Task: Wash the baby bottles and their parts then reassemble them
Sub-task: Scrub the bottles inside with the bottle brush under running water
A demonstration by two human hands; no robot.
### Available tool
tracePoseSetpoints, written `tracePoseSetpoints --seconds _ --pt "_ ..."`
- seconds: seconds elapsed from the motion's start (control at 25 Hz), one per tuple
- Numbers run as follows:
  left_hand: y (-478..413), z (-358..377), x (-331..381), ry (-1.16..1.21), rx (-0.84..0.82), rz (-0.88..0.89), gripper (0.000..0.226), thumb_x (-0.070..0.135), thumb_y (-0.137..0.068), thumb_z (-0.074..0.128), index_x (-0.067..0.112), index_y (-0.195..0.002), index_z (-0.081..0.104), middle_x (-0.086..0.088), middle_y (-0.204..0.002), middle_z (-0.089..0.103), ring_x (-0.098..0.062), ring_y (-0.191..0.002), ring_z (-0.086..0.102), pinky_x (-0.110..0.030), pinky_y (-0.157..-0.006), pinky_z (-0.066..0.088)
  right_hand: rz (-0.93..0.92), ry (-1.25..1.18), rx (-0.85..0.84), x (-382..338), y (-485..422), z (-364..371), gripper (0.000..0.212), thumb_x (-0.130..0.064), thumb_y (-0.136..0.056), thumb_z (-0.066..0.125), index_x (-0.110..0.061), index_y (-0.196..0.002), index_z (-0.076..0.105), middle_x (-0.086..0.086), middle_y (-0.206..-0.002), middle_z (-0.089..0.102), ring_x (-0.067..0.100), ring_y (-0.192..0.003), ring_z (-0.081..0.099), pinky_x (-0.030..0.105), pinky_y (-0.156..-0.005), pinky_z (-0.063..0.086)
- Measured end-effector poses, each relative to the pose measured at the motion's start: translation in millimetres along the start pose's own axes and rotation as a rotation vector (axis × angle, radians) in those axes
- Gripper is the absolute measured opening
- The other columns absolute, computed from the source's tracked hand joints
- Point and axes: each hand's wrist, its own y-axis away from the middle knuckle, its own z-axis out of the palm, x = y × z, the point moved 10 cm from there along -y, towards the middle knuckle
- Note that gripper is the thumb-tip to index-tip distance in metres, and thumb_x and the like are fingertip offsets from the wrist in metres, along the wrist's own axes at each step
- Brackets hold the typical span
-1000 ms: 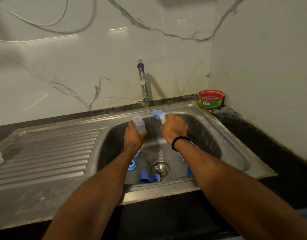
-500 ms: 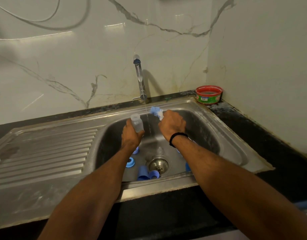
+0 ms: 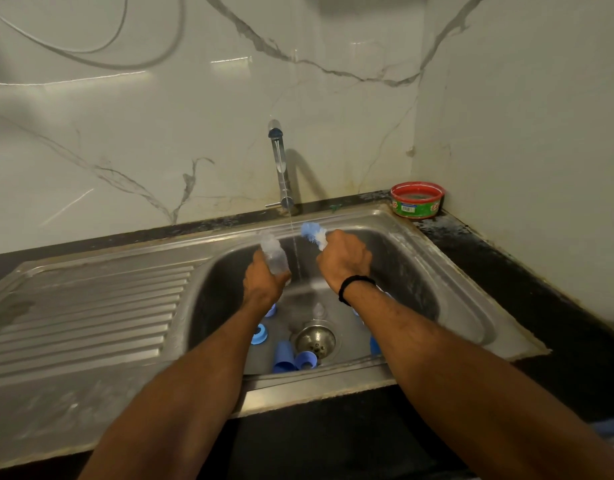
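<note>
Hardly anything has moved in the last second. Both hands hold their places over the sink (image 3: 419, 271), one on each side of the thin stream (image 3: 295, 251) falling from the tap (image 3: 279, 168).

The left hand (image 3: 264, 282) grips a small clear bottle (image 3: 273, 252), fingers wrapped round its lower part. The bottle stands nearly upright above the fist, just left of the stream. The right hand (image 3: 343, 261) is clenched on a brush (image 3: 314, 234), whose blue-and-white head pokes out on the far side, pointing left toward the bottle. Brush and bottle are near each other but apart, with the water running between them.

This looks like the scrubbing step on the bottle body. I'd say the next move calls for lining the brush head up with the bottle's mouth and pushing it in; from here I can't tell how the mouth sits.

Plenty is left. A blue ring (image 3: 259, 334) and blue caps (image 3: 284, 356) lie near the drain (image 3: 316, 337), below the left forearm, and a clear teat (image 3: 318, 310) stands just beyond the drain.
</note>
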Motion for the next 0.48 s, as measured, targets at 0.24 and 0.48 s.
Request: tracePoseSetpoints --seconds 0.24,0.48 --pt "0.5 -5.7 5.4 0.018 0.05 0.041 0.07 0.021 -0.085 0.077 0.015 -0.145 0.041 -0.014 -0.138 0.056 -0.033 -0.127 0.054 -0.045 -0.105 0.043 -0.007 0.013 -0.009 -0.2 -0.6 0.9 0.023 -0.022 -0.09 0.062 -0.015 -0.111 0.065 0.006 -0.103 0.067 0.025 -0.094 0.064 0.031 -0.07 0.043" --pt "0.7 1.2 5.2 -0.004 -0.005 0.032 0.07 0.02 -0.085 0.077 0.015 -0.144 0.041 -0.014 -0.137 0.057 -0.033 -0.127 0.054 -0.041 -0.102 0.044 -0.011 0.02 -0.001 -1.3 0.1 1.1 0.022 -0.025 -0.09 0.064 -0.016 -0.11 0.065 0.006 -0.101 0.068 0.023 -0.091 0.064 0.03 -0.068 0.043"
